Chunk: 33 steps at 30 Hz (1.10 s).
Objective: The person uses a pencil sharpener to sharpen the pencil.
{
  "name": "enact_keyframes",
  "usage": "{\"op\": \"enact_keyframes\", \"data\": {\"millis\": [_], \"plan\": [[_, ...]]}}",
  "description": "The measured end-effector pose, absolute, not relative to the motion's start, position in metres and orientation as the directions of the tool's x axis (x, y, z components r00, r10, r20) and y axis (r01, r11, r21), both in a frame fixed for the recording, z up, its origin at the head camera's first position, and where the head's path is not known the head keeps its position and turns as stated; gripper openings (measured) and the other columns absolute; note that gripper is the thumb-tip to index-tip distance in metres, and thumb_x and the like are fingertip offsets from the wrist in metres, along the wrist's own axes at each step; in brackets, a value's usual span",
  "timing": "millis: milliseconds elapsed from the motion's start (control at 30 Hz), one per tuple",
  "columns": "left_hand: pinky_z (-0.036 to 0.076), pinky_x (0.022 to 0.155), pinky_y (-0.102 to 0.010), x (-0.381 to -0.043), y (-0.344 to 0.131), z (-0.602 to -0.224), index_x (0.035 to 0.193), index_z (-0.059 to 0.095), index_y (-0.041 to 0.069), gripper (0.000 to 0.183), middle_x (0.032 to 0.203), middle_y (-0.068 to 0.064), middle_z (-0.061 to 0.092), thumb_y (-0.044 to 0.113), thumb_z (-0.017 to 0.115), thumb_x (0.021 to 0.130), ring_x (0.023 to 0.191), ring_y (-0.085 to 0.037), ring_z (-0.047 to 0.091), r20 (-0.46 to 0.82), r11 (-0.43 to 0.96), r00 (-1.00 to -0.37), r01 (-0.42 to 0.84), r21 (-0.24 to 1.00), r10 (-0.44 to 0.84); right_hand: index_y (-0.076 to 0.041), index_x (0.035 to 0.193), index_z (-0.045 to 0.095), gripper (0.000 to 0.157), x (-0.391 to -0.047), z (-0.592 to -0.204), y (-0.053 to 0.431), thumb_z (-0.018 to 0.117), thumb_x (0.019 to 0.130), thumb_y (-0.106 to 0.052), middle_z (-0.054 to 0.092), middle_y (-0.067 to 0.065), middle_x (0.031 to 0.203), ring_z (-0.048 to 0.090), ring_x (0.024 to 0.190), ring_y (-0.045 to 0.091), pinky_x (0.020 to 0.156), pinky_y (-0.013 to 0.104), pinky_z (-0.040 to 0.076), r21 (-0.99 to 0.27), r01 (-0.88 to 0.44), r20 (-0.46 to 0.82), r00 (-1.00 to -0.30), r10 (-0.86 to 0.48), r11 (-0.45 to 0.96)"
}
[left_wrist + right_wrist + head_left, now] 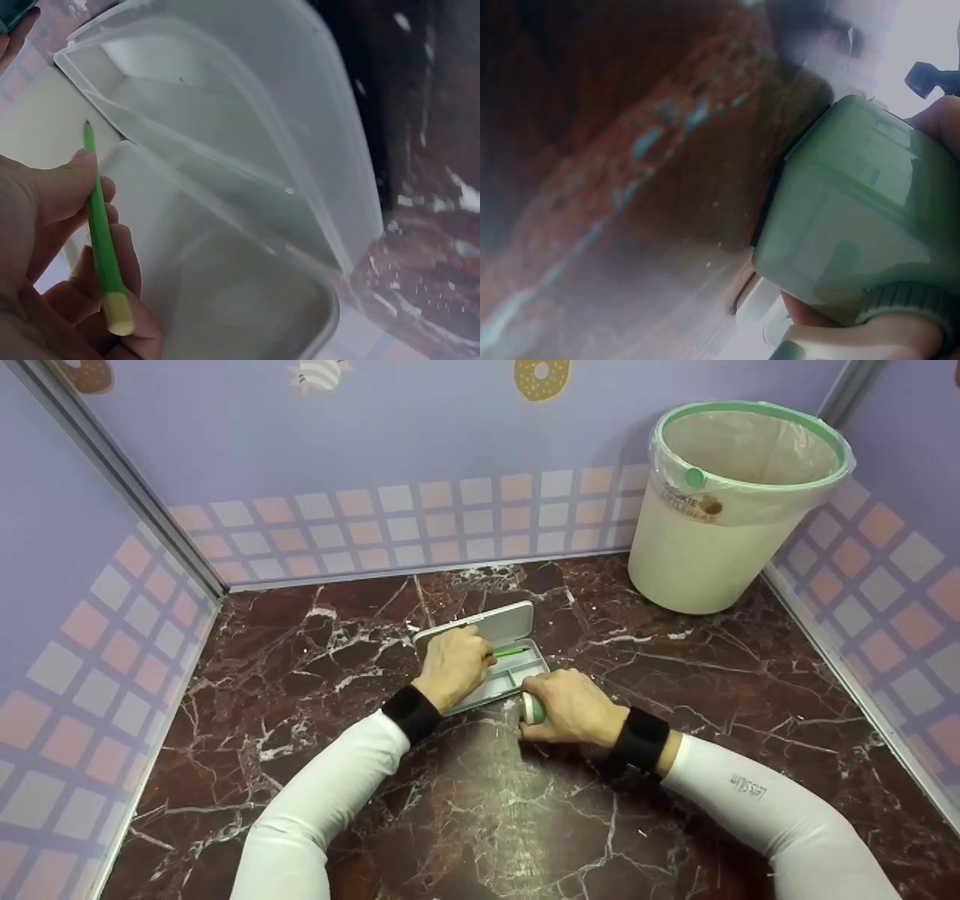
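My left hand [454, 664] pinches a green pencil [103, 240] between thumb and fingers, above the open pencil case [534, 658]. A dark point shows at one end of the pencil and a pale yellow cap at the other. The case lies open, its lid [514, 622] raised along the far side and its tray split by dividers. Just right of the case's near corner, my right hand [576, 706] grips a green crank pencil sharpener [847, 202]. Its crank handle [870, 339] shows at the bottom of the right wrist view. Part of the sharpener is hidden by my fingers.
A pale bin [697, 547] with a green rim and a clear liner stands at the back right. Purple panels with checks enclose the dark red marbled table [480, 810] on the left, back and right. Small white specks lie about the tabletop.
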<state>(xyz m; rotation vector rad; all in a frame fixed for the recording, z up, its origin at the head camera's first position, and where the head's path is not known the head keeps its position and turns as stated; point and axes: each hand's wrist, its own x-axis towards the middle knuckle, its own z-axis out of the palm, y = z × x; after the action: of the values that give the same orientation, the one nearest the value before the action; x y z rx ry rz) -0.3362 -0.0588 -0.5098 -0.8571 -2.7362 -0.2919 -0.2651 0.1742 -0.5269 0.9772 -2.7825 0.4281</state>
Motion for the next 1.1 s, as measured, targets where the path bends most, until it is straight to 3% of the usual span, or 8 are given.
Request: {"op": "enact_keyframes", "data": {"millis": [433,633,867,1100], "plan": [[0.065,0.068,-0.059,-0.340,-0.051,-0.521,0.084,0.084,0.012,0.020,0.094,-0.012,0.082,0.026,0.084,0.097,0.082,-0.043,0.081,0.208,0.818,-0.812,0.570,0.078,0.546,-0.019,0.091,0.062,0.044,-0.262,-0.525,0.176,0.093,0.083,-0.048,0.068,-0.005,0.076,0.058,0.063,0.013,0.054,0.033,0.050,-0.239,-0.636,0.236,-0.771,-0.592,0.733],[0.066,0.066,-0.060,-0.345,-0.051,-0.523,0.082,0.084,0.013,0.019,0.093,-0.015,0.084,0.024,0.083,0.098,0.082,-0.046,0.081,0.183,0.833,-0.832,0.545,0.092,0.524,-0.018,0.098,0.063,0.041,-0.267,-0.519,0.181,0.093,0.078,-0.039,0.068,-0.007,0.081,0.062,0.070,0.012,0.060,0.031,0.053,-0.313,-0.651,0.166,-0.754,-0.636,0.691],[0.066,0.067,-0.060,-0.348,-0.051,-0.525,0.087,0.086,0.015,0.015,0.095,-0.019,0.085,0.026,0.084,0.098,0.084,-0.046,0.082,0.147,0.846,-0.848,0.524,0.096,0.509,-0.012,0.124,0.061,0.063,-0.271,-0.510,0.187,0.095,0.073,-0.026,0.075,0.006,0.099,0.071,0.086,0.024,0.075,0.041,0.063,-0.396,-0.639,0.087,-0.742,-0.665,0.660],[0.066,0.067,-0.061,-0.350,-0.052,-0.528,0.086,0.085,0.014,0.015,0.095,-0.021,0.084,0.023,0.082,0.098,0.084,-0.047,0.081,0.132,0.850,-0.854,0.517,0.103,0.503,-0.011,0.125,0.060,0.065,-0.271,-0.518,0.194,0.097,0.072,-0.015,0.076,0.010,0.111,0.073,0.097,0.024,0.084,0.036,0.063,-0.549,-0.580,0.115,-0.766,-0.633,0.602]]}}
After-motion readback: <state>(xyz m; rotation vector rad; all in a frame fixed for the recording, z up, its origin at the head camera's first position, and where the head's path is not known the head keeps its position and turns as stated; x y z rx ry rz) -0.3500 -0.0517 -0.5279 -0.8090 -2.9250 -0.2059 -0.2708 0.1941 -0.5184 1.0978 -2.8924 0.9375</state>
